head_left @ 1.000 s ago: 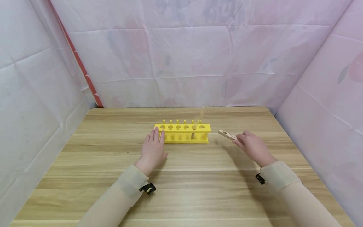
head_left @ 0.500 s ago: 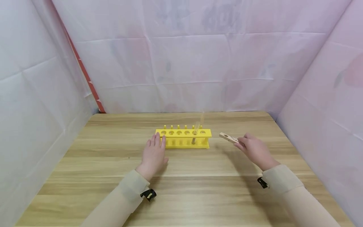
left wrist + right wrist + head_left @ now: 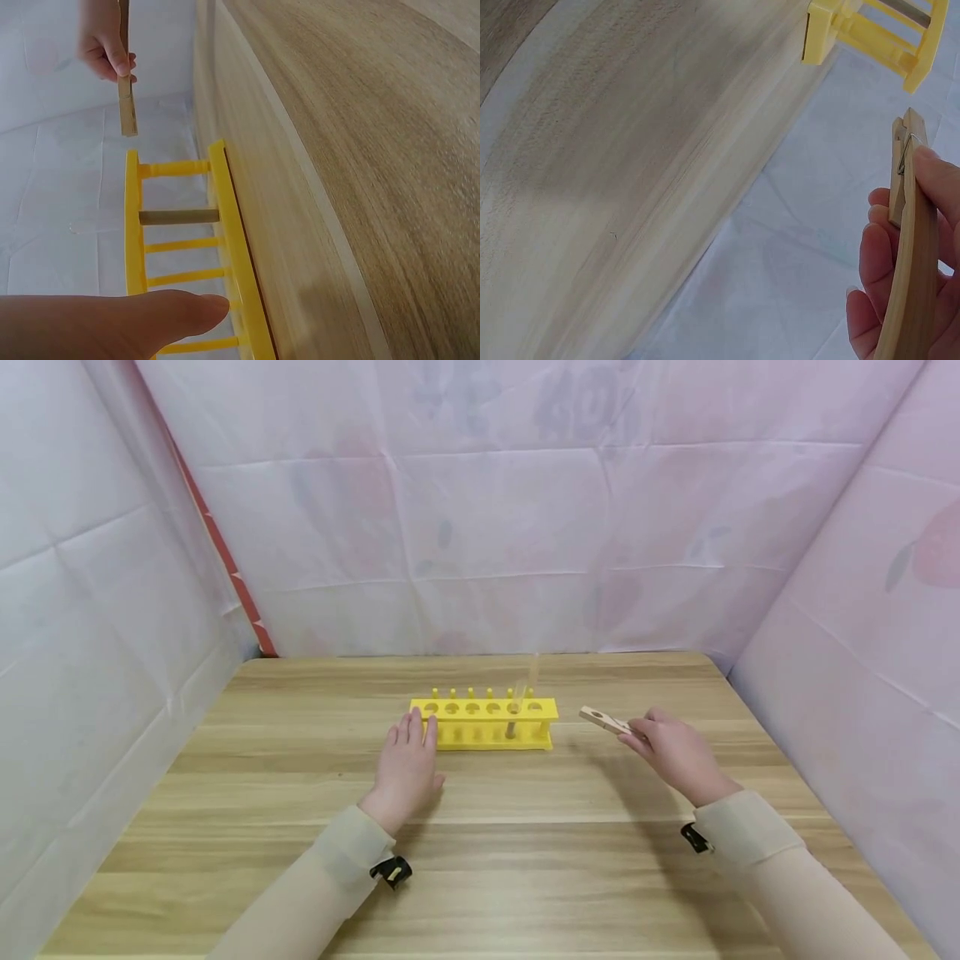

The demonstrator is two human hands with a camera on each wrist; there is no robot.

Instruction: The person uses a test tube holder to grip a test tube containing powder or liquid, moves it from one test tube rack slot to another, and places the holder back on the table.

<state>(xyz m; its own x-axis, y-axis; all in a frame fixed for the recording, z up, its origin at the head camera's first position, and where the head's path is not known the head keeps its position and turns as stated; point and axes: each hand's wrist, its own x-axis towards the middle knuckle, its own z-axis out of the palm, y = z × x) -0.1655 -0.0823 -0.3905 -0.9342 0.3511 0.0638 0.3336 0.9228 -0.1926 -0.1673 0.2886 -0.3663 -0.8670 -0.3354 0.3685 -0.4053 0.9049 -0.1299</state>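
A yellow test tube rack (image 3: 482,714) stands on the wooden table, with a row of holes and pegs behind. One clear test tube (image 3: 519,695) stands in it near the right end; its lower part looks dark (image 3: 178,217), and its faint top is hard to make out. My left hand (image 3: 405,762) lies at the rack's left end, its straight fingers touching the top bar and the thumb (image 3: 187,311) extended in front. Right of the rack, my right hand (image 3: 678,756) grips a wooden test tube clamp (image 3: 600,720) in the air. The clamp's tip points at the rack, apart from it.
The wooden table (image 3: 525,877) spreads around the rack and below both arms. Pale printed cloth (image 3: 495,527) hangs behind it and along both sides. A red strip (image 3: 217,539) runs down the back left corner.
The head view has tilted slightly, so everything sits a little lower in it than one second ago. Both hands, the rack and the test tube clamp keep their places.
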